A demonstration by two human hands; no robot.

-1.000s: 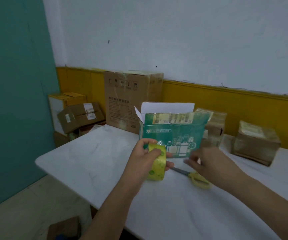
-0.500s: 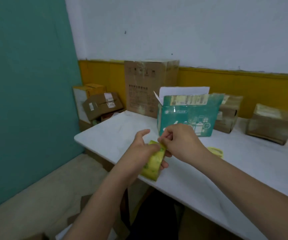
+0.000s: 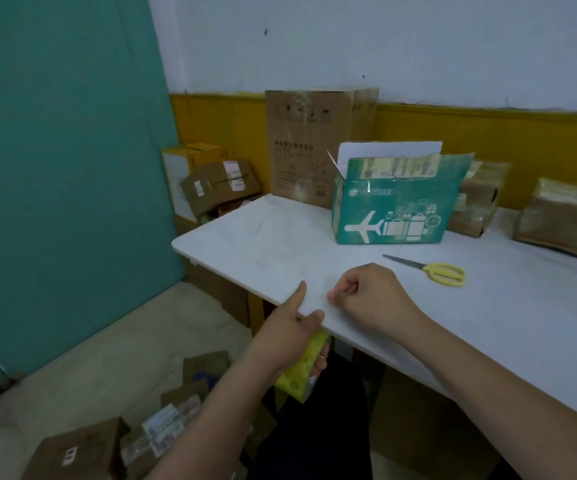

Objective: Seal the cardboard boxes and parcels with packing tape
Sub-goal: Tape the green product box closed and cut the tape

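A: Since 0.5 s ago the left grip has dropped below the counter's front edge, fingers wrapped round the yellow tape roll. The right grip has drawn away from it.

B: That one is curled, thumb to forefinger. It seems to pinch the roll's free end, but no strip can be made out.

A: So tape is likely being drawn out. The green box stands further back, flap up.

B: Next the flap needs closing, then 1 strip across it. The scissors lie near.
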